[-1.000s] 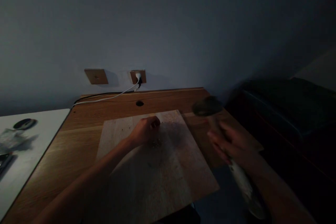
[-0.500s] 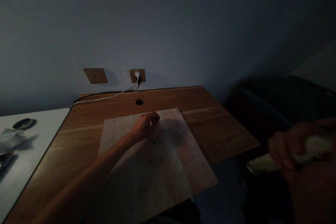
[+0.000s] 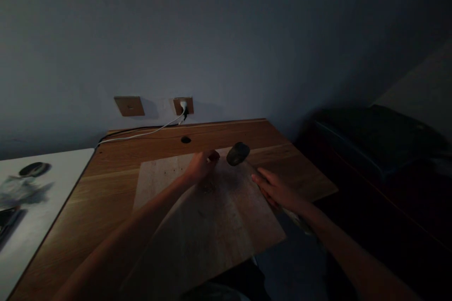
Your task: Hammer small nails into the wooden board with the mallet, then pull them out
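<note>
A dark-headed mallet (image 3: 238,154) with a long pale handle is gripped by my right hand (image 3: 278,191). Its head hangs just to the right of my left hand (image 3: 200,168), close over the far part of a pale wooden board (image 3: 226,230). My left hand rests at the board's far edge with thumb and fingers pinched together; whatever is between the fingertips is too small and dark to make out. Near that wrist lies a small heap of thin metal bits (image 3: 209,188). Several tiny dark specks (image 3: 173,170) form a row along the board left of the hand.
Beneath the board is a brown wooden desk (image 3: 81,202) with a round cable hole (image 3: 185,139). Cables (image 3: 141,135) run to a wall socket (image 3: 183,106). On the white table (image 3: 60,188) at left are a tape roll (image 3: 34,169) and a crumpled clear bag (image 3: 19,190).
My right hand swung the mallet out to the far right and back, bringing its head beside my left hand. My left hand has stayed at the board's far edge, shifting slightly right in view.
</note>
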Available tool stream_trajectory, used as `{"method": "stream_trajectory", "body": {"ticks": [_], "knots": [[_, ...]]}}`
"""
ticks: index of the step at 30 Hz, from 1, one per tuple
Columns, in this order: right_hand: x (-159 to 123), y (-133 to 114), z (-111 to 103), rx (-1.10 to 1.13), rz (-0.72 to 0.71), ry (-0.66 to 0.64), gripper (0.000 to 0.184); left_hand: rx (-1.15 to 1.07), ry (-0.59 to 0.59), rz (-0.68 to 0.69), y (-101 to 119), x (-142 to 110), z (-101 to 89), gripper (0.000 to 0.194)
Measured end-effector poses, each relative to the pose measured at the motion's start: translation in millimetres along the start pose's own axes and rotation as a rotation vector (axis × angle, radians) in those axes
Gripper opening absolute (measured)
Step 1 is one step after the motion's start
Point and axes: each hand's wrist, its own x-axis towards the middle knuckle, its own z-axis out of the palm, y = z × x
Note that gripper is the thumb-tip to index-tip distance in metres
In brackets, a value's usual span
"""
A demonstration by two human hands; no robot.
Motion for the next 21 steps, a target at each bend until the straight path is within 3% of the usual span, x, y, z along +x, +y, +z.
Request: {"method": "stream_trajectory", "body": {"ticks": [5, 11, 21], "knots": [[3.8, 11.9, 7.7, -0.074, 0.052, 0.027, 0.036, 0.064, -0.023, 0.042, 4.6, 14.9, 11.8, 0.023], [6.3, 22.2, 10.8, -0.064, 0.117, 0.027, 0.042, 0.075, -0.055, 0.071, -1.9, 27.3, 22.0, 0.023], [5.1, 29.7, 14.4, 0.066, 0.149, 0.012, 0.045, 0.03, -0.083, 0.085, -4.0, 25.9, 27.3, 0.027]]}}
